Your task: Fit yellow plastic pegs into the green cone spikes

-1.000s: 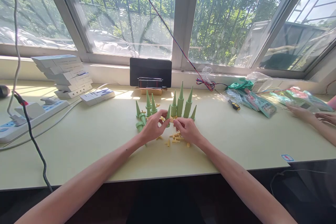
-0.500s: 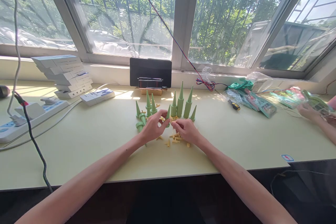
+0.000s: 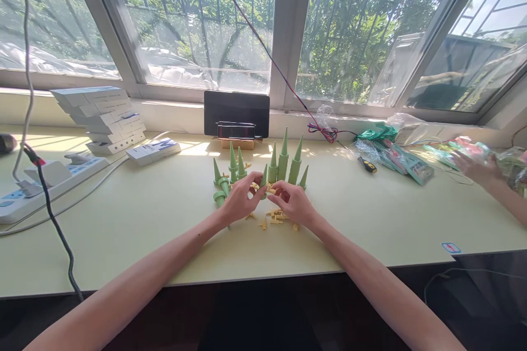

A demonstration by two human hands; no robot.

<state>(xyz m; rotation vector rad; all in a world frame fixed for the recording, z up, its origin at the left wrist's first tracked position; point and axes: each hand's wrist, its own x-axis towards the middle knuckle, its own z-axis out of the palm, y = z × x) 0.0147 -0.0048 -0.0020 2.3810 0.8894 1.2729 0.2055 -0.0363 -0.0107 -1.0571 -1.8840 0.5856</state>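
1. Pale green table under a sunlit window; you sat at it with both forearms stretched forward.
2. Your left hand: fingers drawn narrow, thumb and fingertips pinched on a yellow piece just in front of the green cones. Its place matched the frame half a second before.
3. Your right hand: fingers curled narrow, tips meeting the same piece. It had crept slightly toward the cones since then.
4. Green cones: upright in a cluster, unmoved, touching neither palm.
5. Loose yellow pieces: scattered on the table beneath and between your hands.
6. Co-worker's hand, far right: lifted higher than before, beside the coloured packets.
7. Screwdriver: lying well apart, to your right.
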